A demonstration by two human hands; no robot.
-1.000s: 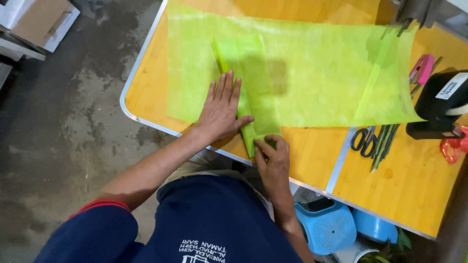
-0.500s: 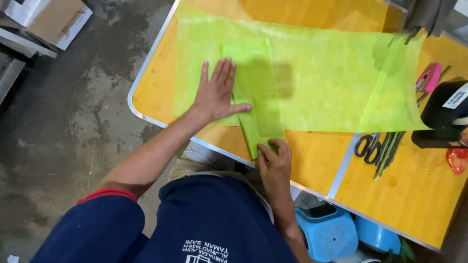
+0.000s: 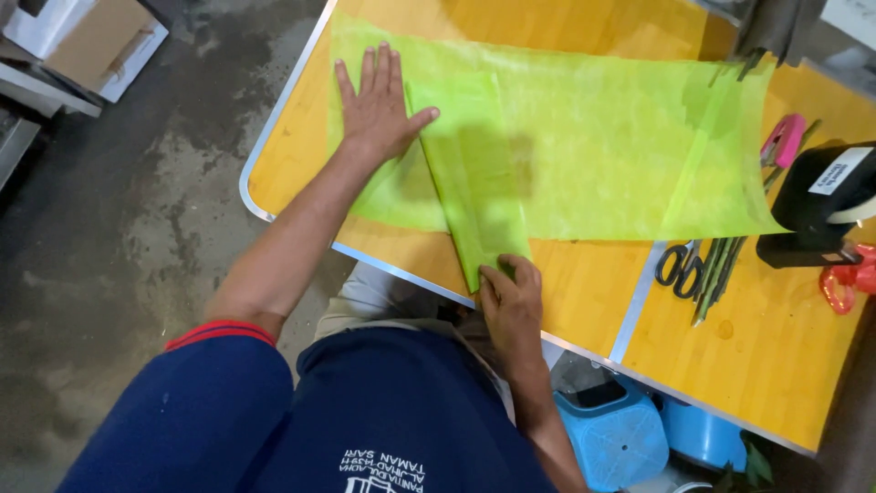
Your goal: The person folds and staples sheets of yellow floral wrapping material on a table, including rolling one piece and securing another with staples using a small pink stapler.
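Note:
A large sheet of thin lime-green paper point(image 3: 602, 155) lies spread on an orange wooden table point(image 3: 584, 292). Part of it is folded into a long pleated strip point(image 3: 474, 173) that runs from the middle of the sheet down to the table's near edge. My left hand point(image 3: 376, 105) lies flat, fingers spread, on the sheet's left end, thumb touching the top of the strip. My right hand point(image 3: 511, 306) presses and pinches the strip's near end at the table edge.
Black-handled scissors point(image 3: 680, 267) and several dark green sticks point(image 3: 716, 269) lie right of the sheet. A pink stapler point(image 3: 783, 139) and a black tape dispenser point(image 3: 817, 205) stand at the far right. Blue plastic stools point(image 3: 616, 438) sit under the table. Boxes point(image 3: 87, 46) lie on the concrete floor.
My left hand has slid up along the sheet, away from me, toward the strip's far end. My right hand stays on the near end of the strip.

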